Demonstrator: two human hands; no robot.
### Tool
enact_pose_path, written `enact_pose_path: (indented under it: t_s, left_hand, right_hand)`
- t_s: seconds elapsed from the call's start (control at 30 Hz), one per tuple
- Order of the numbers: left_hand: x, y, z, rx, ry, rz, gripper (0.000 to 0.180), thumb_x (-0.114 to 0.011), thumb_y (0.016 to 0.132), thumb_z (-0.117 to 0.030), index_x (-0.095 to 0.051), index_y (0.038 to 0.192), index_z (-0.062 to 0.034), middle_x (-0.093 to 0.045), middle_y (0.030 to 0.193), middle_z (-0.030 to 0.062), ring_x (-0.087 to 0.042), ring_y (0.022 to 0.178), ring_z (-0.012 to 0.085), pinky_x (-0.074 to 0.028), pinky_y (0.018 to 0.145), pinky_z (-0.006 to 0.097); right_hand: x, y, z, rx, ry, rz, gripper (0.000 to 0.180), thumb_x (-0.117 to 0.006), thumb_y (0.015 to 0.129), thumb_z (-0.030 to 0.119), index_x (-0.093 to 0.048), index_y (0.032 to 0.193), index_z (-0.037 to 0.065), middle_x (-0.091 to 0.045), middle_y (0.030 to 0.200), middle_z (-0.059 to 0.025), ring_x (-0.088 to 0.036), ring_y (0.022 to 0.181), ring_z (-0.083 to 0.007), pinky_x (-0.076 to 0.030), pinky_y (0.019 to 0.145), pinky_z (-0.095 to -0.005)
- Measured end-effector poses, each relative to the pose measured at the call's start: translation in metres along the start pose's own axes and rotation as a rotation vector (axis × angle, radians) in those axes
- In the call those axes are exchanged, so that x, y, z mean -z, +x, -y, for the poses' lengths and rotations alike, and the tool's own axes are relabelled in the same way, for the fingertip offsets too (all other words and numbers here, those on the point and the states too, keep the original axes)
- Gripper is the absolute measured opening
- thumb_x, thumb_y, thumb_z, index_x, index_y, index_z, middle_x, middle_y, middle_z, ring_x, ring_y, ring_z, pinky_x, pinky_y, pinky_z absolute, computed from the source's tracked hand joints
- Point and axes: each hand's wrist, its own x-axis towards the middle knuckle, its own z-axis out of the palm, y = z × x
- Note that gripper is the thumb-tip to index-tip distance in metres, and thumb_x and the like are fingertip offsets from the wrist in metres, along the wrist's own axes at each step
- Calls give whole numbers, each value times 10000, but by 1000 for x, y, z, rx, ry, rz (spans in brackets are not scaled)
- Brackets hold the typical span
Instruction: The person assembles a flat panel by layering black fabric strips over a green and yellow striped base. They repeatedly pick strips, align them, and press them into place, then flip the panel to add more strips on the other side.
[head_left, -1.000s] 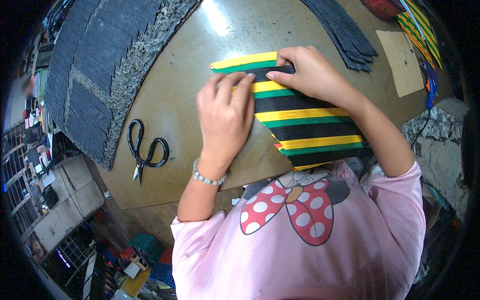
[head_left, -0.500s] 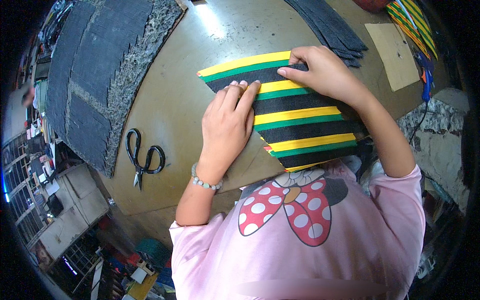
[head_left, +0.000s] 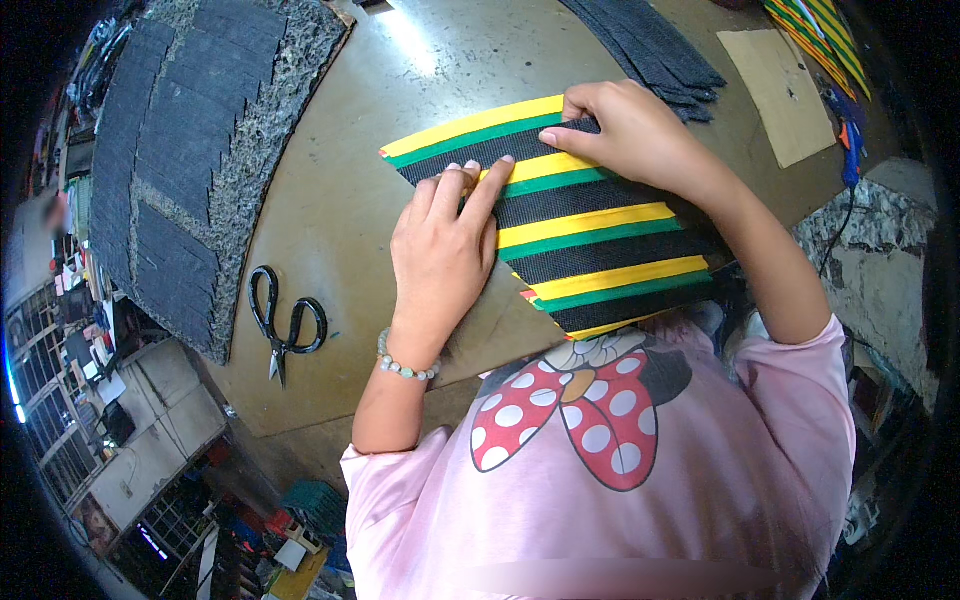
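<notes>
Now your left hand [head_left: 440,255] presses flat and your right hand [head_left: 625,135] pinches the top edge of the striped piece [head_left: 590,250] on the counter [head_left: 330,210], likely smoothing it; next calls for steady pressure.

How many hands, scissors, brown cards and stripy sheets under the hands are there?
Hands: 2, left hand and right hand
Scissors: 1
Brown card: 1
Stripy sheet under the hands: 1
Total: 5
</notes>
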Motion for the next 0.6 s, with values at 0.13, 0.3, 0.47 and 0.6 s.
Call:
enact_pose_path:
  t_s: [0.13,0.3,0.47,0.6]
  left_hand:
    - [1,1,1,-9,14,0,484,-675,783,-59,-644,1258,-146,-599,1020,69,-593,920,228,-517,787,340]
    - [6,9,-8,1,7,63,492,-654,776,-33,-609,1265,-62,-596,1069,109,-585,980,260,-508,841,362]
    - [-8,22,-28,-83,-107,21,493,-629,783,-8,-558,1269,27,-587,1131,164,-571,1049,309,-483,929,394]
    - [-9,18,-25,-10,-125,32,491,-633,795,5,-561,1281,4,-594,1135,137,-589,1021,288,-519,866,365]
  right_hand:
    - [2,1,2,-21,-4,28,418,-732,832,433,-707,913,24,-695,848,-209,-679,842,-382,-526,761,-462]
    - [-1,1,2,-31,7,4,416,-749,809,446,-712,898,42,-701,847,-195,-684,842,-371,-534,751,-461]
    - [1,4,0,-18,20,4,442,-764,783,472,-714,886,46,-699,831,-186,-685,811,-362,-535,728,-449]
    - [7,7,-5,-40,76,125,445,-763,787,474,-711,885,43,-689,809,-188,-681,781,-364,-526,699,-444]
